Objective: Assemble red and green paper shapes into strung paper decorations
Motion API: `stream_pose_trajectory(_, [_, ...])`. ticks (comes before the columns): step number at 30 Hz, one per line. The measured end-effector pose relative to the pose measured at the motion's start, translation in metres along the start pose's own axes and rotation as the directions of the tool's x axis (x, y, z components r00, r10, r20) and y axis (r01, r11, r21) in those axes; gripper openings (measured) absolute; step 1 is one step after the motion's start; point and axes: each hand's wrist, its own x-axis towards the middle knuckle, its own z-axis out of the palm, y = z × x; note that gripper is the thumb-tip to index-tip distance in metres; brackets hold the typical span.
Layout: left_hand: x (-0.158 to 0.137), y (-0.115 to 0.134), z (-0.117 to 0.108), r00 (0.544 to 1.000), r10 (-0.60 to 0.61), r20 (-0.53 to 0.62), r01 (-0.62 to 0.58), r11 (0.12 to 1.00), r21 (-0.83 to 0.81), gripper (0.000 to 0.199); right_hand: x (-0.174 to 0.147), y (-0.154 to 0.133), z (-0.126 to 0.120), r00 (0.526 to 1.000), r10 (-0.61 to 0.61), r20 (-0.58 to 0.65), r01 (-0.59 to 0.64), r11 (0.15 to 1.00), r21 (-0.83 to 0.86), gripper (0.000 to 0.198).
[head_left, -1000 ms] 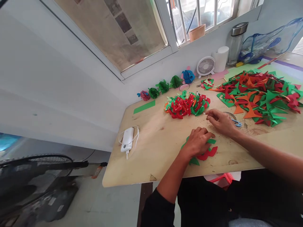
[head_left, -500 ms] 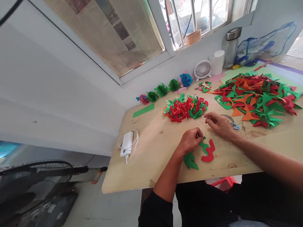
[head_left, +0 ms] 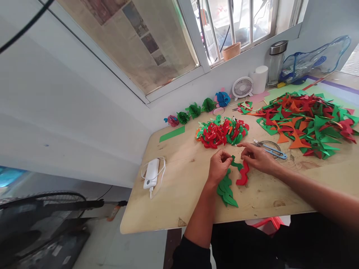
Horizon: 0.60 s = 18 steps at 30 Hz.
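Note:
My left hand (head_left: 221, 164) is closed in a pinch on a wavy green paper cutout (head_left: 237, 164), held low over the table. The cutout overlaps a wavy red paper cutout (head_left: 242, 175). My right hand (head_left: 256, 157) is just right of both cutouts. Its index finger is stretched out and its thumb is apart, near the top of the red one; whether it touches is unclear. Beside my left wrist lies a stack of green leaf-shaped cutouts (head_left: 226, 191). A light-blue utility knife (head_left: 271, 150) lies by my right hand, over a ring-shaped roll (head_left: 276, 145).
Red and green folded paper pieces (head_left: 214, 133) are heaped beyond my hands. A large pile of paper scraps (head_left: 311, 123) covers the right side. Along the wall stand paper flowers (head_left: 194, 110), a small fan (head_left: 242, 88) and a glass bottle (head_left: 276, 63). A white power bank (head_left: 151, 173) lies left.
My left hand has lifted the green cutout slightly. My right hand has come down toward the red cutout, uncovering more of the utility knife. The camera view has shifted slightly.

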Motion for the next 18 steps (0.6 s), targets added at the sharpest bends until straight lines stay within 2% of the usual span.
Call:
stream_pose_trajectory(7, [-0.003,-0.010,-0.007,0.979,-0.054,-0.197,0.047,0.998,-0.041,0.007,-0.001,0.004,0.000,0.999,-0.037,0.013,0.038,0.997,-0.066,0.040])
stream_pose_trajectory(11, [-0.004,-0.015,-0.013,0.955,0.008,-0.296,0.004,0.999,0.041,0.004,-0.003,0.001,0.000,0.998,-0.066,0.015,0.067,0.994,-0.090,0.039])
stream_pose_trajectory(14, [-0.006,-0.015,-0.014,0.955,0.061,-0.289,-0.040,0.996,0.078,0.010,-0.003,-0.003,0.000,0.997,-0.069,0.019,0.070,0.995,-0.067,0.036])
stream_pose_trajectory(18, [-0.010,-0.010,-0.010,0.967,0.067,-0.246,-0.054,0.997,0.060,0.020,-0.003,-0.005,-0.001,0.998,-0.063,0.010,0.063,0.996,-0.060,0.034])
